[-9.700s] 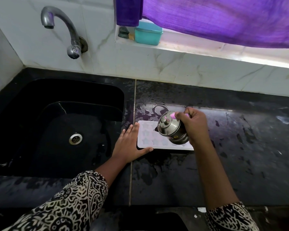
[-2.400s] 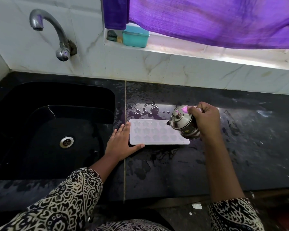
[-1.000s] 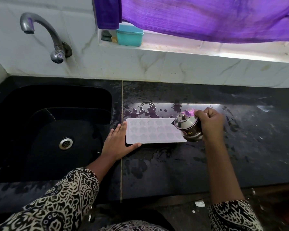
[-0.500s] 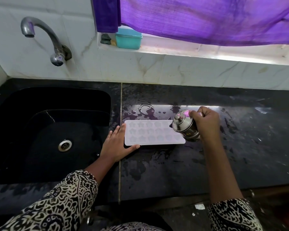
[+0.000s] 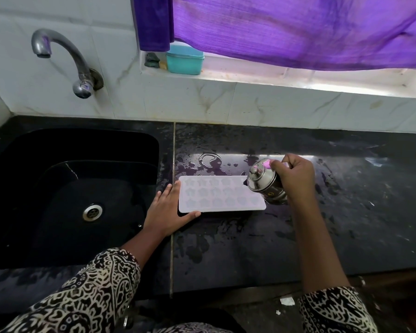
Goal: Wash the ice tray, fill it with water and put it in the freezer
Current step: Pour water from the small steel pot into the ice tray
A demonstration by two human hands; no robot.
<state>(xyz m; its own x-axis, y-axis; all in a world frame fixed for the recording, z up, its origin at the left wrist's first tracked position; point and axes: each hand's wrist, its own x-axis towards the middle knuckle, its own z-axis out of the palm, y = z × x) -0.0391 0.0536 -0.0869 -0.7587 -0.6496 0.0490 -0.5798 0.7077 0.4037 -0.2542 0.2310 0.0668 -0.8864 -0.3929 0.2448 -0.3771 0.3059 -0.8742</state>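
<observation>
Lying flat, cavities up, the ice tray runs lengthwise left-right.

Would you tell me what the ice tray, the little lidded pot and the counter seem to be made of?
The ice tray looks like matte, translucent white silicone or soft plastic. The lidded pot seems polished steel, given its mirror-like reflections. The counter appears dark glossy stone, perhaps granite, with a seam.

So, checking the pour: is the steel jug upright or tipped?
Tipped: the steel jug, gripped by the right hand, leans toward the ice tray.
</observation>
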